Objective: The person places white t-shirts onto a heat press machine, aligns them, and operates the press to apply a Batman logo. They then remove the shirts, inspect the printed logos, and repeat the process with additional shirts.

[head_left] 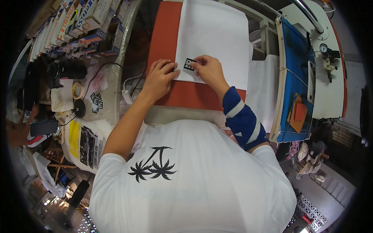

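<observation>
A white sheet (213, 31) lies over a red-orange pad (163, 33) in front of me; I cannot tell if it is cloth or paper. Near the sheet's lower edge, my right hand (210, 73) pinches a small black label (189, 64) with white lettering between thumb and fingers. The label is at the sheet's surface. My left hand (160, 79) sits at the sheet's left edge, its fingers bent and closed on that edge. A dark blue sleeve with pale bands (243, 116) covers my right forearm.
Stacked long boxes (83, 23) fill the upper left. Below them are a tape roll (77, 91), a black cable and several black labels (96, 102) on a plastic-covered table. To the right stands a blue-covered platen (292, 77) beside a white machine body (330, 93) with a pressure gauge (323, 47).
</observation>
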The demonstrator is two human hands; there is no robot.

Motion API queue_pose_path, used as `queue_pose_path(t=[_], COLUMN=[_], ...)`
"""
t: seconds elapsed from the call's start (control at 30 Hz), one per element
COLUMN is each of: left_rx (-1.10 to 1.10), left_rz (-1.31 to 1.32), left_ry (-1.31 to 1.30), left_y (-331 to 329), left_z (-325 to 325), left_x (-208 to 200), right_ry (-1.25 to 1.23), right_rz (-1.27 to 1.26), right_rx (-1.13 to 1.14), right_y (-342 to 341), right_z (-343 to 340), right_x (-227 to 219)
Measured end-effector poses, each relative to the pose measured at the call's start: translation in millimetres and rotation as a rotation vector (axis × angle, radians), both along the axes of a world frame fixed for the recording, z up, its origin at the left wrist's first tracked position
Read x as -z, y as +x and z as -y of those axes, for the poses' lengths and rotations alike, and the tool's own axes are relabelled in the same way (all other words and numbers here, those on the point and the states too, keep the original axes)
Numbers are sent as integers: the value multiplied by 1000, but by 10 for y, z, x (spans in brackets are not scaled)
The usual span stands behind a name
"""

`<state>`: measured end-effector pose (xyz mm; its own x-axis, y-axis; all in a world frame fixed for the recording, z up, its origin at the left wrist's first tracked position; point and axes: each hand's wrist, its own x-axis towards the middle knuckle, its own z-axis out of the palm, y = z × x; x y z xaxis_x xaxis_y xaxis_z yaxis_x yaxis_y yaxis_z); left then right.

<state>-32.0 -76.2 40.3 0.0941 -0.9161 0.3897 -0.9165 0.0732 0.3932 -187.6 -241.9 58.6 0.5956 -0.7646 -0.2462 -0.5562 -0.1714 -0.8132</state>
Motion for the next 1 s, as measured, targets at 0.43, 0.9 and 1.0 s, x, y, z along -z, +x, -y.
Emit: queue_pose_path(t=[0.43,0.9,1.0], left_rx=[-71,-78,-86], left_rz=[-222,-83,-95], left_ry=[-88,-27,-33], left_y=[44,254,242], left_z=[-101,187,240], left_x=[115,191,149], right_ry=[-866,-822,-826], right_rz=[97,123,123], right_rx=[-258,-224,-225], right_y=[-101,-34,-38], right_z=[-67,18,27], right_x=[308,348,360])
